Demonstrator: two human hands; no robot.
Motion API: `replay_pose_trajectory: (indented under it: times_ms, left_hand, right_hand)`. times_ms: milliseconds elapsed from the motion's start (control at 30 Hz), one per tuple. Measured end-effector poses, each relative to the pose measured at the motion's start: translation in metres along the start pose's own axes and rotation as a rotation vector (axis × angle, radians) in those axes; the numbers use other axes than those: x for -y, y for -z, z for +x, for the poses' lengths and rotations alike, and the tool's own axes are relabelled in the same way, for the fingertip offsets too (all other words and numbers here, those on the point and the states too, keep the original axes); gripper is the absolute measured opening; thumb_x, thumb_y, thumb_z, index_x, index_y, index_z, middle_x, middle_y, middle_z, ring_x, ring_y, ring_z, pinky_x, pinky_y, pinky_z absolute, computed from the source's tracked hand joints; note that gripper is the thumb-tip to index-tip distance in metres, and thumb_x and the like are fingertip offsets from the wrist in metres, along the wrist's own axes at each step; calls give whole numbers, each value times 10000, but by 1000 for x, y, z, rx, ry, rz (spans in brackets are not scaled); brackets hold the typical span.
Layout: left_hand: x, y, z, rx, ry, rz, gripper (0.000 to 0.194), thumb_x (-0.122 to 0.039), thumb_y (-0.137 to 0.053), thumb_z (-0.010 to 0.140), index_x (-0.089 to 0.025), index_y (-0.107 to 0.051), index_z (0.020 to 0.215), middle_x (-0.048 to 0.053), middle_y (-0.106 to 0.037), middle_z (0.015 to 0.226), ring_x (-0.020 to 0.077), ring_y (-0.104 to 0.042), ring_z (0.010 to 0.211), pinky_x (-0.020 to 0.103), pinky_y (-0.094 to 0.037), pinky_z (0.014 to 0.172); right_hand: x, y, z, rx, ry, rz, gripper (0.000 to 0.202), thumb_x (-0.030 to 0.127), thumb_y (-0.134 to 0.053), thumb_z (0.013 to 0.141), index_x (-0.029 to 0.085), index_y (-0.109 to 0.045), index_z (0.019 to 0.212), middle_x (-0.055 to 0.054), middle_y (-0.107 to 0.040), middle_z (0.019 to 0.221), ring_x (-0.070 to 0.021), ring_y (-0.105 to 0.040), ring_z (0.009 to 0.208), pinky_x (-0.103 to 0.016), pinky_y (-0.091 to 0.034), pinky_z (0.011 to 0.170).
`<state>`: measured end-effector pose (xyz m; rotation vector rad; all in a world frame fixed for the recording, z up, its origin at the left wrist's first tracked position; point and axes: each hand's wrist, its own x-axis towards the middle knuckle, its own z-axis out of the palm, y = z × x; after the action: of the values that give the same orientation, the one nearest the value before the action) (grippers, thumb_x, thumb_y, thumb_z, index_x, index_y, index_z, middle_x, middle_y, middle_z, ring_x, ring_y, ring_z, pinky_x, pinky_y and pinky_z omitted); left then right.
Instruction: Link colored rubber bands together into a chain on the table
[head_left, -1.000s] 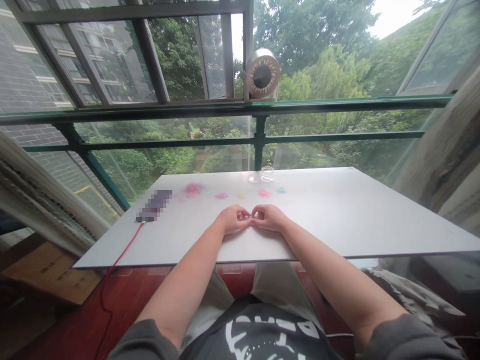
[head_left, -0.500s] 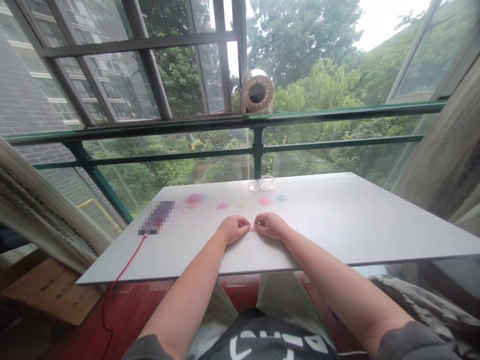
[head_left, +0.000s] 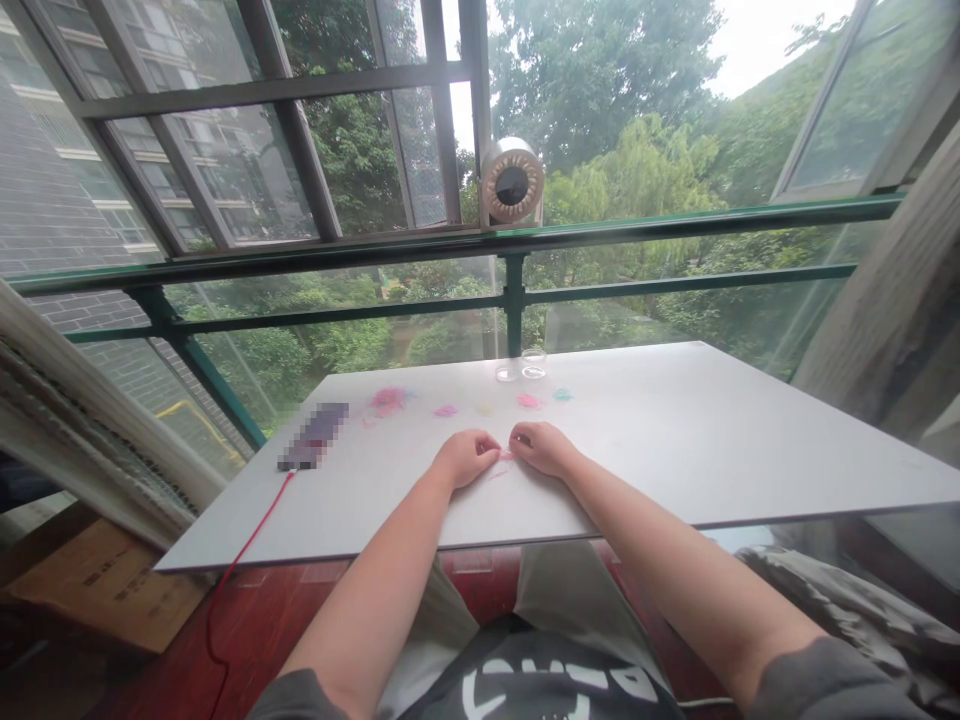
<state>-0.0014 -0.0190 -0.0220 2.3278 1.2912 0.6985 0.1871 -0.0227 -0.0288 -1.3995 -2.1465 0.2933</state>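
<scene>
My left hand (head_left: 471, 456) and my right hand (head_left: 541, 449) rest on the white table (head_left: 750, 430), fingertips almost meeting. Each is closed in a pinch on a thin pink strand (head_left: 505, 456) that shows in the small gap between them. Just below it lie a few loose pink strands (head_left: 498, 474). Beyond the hands, small heaps of similar thin strands are spread in a row: a large pink-red heap (head_left: 388, 401), a magenta one (head_left: 445, 411), a pale yellow one (head_left: 484, 409), a coral pink one (head_left: 529, 401) and a teal one (head_left: 562, 395). Their exact kind is too small to tell.
Clear round dishes (head_left: 533, 371) stand at the table's far edge. On the left lies a pixelated dark device (head_left: 315, 437) with a red cable (head_left: 251, 540) running off the edge. Behind the table are a green railing (head_left: 360, 316) and windows. A cardboard box (head_left: 112, 585) sits at lower left.
Both hands hold almost the same place and pinch. A little more of the pink strands shows between and below the fingertips. The view has shifted very slightly.
</scene>
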Motion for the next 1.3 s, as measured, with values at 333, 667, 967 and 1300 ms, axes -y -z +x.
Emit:
replay_pose_trajectory:
  times_ms: [333, 667, 967, 1300]
  left_hand:
    - [3, -1, 1, -18, 26, -37, 222, -312, -538, 719, -189, -657, 861, 16, -675, 833, 129, -573, 699, 222, -438, 641]
    - [6, -3, 2, -20, 12, -9, 199, -287, -523, 720, -188, -654, 833, 10, -672, 799, 125, -561, 678, 220, -427, 620]
    - [4, -2, 2, -8, 26, -12, 195, -277, -537, 709, -175, -658, 823, 19, -672, 793, 124, -564, 673, 217, -433, 626]
    - [3, -2, 2, -11, 25, -14, 193, -285, -535, 712, -182, -656, 821, 16, -675, 804, 127, -571, 684, 221, -433, 629]
  right_hand:
    - [2, 3, -1, 92, 28, -14, 151, 321, -566, 732, 194, -645, 756, 9, -603, 640, -89, -462, 554, -204, -291, 533]
    - [-3, -1, 1, -6, 42, 79, 134, 244, -506, 777, 183, -626, 768, -22, -637, 712, -118, -521, 630, -223, -352, 610]
    - [-10, -6, 4, -44, 43, 106, 143, 194, -480, 767, 185, -619, 797, -31, -649, 767, -135, -543, 689, -237, -374, 655]
    - [-3, -1, 0, -12, -4, 115, 88, 207, -507, 719, 187, -593, 724, 13, -589, 641, -96, -467, 562, -213, -330, 555]
